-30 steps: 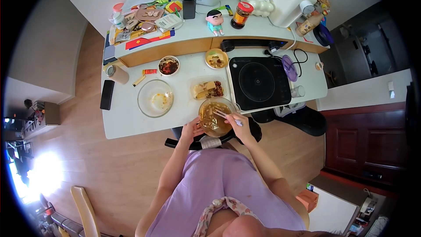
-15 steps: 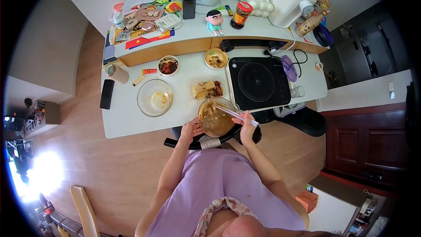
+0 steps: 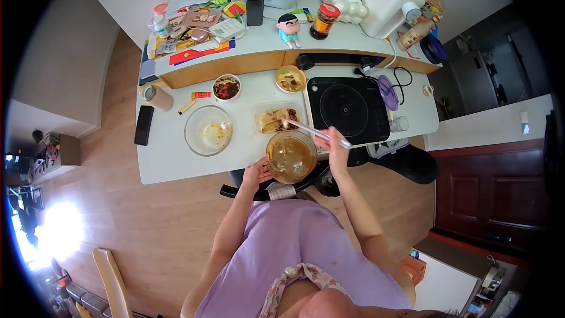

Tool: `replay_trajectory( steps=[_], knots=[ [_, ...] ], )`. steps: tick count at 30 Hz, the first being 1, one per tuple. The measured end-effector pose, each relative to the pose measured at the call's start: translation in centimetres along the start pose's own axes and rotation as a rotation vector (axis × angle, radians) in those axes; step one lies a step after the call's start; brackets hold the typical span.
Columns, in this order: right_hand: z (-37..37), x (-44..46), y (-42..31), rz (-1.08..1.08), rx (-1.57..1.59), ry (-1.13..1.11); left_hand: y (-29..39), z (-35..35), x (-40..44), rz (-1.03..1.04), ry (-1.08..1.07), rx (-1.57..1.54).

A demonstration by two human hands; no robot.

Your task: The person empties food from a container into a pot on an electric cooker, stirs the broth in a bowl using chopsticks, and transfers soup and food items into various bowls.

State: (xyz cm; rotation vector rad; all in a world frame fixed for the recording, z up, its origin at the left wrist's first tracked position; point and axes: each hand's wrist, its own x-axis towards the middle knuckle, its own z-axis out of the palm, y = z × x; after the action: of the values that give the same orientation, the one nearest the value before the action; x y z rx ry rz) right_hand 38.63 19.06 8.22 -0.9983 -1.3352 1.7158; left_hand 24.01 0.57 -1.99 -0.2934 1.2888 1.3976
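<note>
My right hand [image 3: 334, 148] is closed round a pair of chopsticks [image 3: 315, 131]. Their tips reach a piece of pale food at the clear plastic container [image 3: 257, 119], which also holds yellowish pieces and dark red beans. Just in front of that container, a glass bowl [image 3: 311, 168] of brownish liquid sits at the table's near edge. My left hand [image 3: 258, 174] grips its left side, fingers at the wall and thumb partly hidden.
A glass bowl [image 3: 188, 141] with food residue stands left, near a phone [image 3: 143, 125] and a bottle [image 3: 158, 99]. Behind are a bowl of dark red sauce [image 3: 226, 87] and a yellow bowl [image 3: 290, 79]. An induction cooker [image 3: 347, 109] lies right; a cluttered shelf [image 3: 259, 41] runs behind.
The chopsticks have left the bowl of brown liquid and moved up to the plastic container. My right hand has shifted slightly away from me; my left hand stays on the bowl.
</note>
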Motion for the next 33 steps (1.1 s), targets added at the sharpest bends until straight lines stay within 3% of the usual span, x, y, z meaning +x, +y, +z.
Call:
replay_trajectory(
  steps=[2,8,14,19,24,29,33],
  knots=[
    [0.9,1.7,-0.3,0.072,-0.044,-0.079,0.3,0.2,-0.2,-0.002,-0.01,0.001],
    [-0.1,2.2,-2.7,-0.029,-0.206,-0.115,0.4,0.2,-0.5,0.012,-0.04,0.019],
    [-2.8,0.7,-1.0,0.196,-0.257,-0.079,0.4,0.3,-0.5,-0.006,-0.024,-0.001],
    [-2.0,-2.5,-3.4,-0.078,-0.352,-0.037,0.5,0.2,-0.5,-0.023,-0.021,-0.012],
    [-2.0,-2.2,-1.7,0.153,-0.307,-0.152,0.2,0.2,-0.4,0.021,-0.048,0.026],
    [-2.6,-0.3,3.6,0.198,-0.191,-0.203,0.5,0.2,-0.5,0.012,-0.037,0.055],
    [-2.2,-0.8,3.8,-0.052,-0.416,-0.286,0.5,0.1,-0.5,0.023,-0.037,0.048]
  ],
)
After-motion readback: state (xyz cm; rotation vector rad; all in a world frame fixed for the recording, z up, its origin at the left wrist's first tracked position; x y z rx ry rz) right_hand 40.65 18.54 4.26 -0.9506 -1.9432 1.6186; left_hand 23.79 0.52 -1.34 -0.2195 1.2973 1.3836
